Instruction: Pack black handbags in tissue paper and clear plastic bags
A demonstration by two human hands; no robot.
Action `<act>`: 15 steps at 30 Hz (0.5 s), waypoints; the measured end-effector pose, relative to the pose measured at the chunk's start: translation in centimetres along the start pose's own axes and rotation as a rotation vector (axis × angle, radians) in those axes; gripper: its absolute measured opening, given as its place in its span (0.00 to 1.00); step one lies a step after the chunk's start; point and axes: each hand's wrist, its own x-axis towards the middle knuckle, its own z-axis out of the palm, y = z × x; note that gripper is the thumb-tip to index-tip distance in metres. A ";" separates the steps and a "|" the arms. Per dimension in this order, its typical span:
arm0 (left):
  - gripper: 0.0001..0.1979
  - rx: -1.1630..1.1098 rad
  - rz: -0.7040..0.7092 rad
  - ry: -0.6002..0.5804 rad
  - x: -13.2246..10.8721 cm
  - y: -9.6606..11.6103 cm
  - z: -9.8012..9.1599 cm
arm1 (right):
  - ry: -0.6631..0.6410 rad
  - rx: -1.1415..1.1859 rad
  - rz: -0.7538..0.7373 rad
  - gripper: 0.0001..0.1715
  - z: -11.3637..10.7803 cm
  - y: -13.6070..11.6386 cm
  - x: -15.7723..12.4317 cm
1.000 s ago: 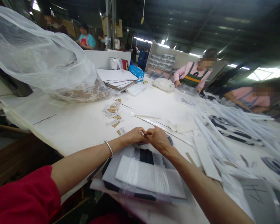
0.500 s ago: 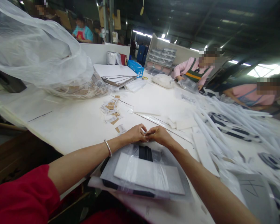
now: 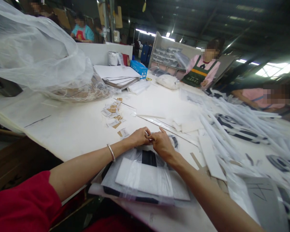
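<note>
My left hand (image 3: pixel 139 136) and my right hand (image 3: pixel 162 143) meet fingertip to fingertip at the far edge of a clear plastic bag (image 3: pixel 145 175) that holds a folded grey, white and black garment. Both hands are closed in a pinch on something small between them, seemingly the bag's opening flap; I cannot make it out. A silver bangle (image 3: pixel 110 152) circles my left wrist. Just beyond my left hand lies a scatter of small brown and white paper tags (image 3: pixel 113 116).
A big translucent bag (image 3: pixel 36 58) bulges at the far left of the white table (image 3: pixel 72 129). A stack of white boards (image 3: pixel 118 76) and a blue box (image 3: pixel 139 68) sit further back. Bagged garments (image 3: pixel 241 132) spread to the right. Other people work across the table.
My hands have stayed pinched together at the bag's far edge, with the right fingers shifting slightly. The person in pink across the table has straightened up.
</note>
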 end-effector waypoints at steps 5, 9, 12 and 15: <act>0.18 -0.051 -0.021 0.010 0.3 0.3 0.0 | 0.101 -0.128 -0.076 0.16 0.0 0.1 0.0; 0.19 -0.125 -0.051 0.051 -0.1 1.1 -0.2 | 0.195 -0.124 -0.101 0.14 -0.9 0.2 0.2; 0.20 -0.154 -0.083 0.075 -0.3 1.4 -0.6 | 0.239 -0.062 -0.207 0.14 -1.4 0.6 0.1; 0.21 -0.176 -0.113 0.075 -0.3 1.3 -0.9 | 0.238 0.027 -0.290 0.15 -1.8 1.0 -0.1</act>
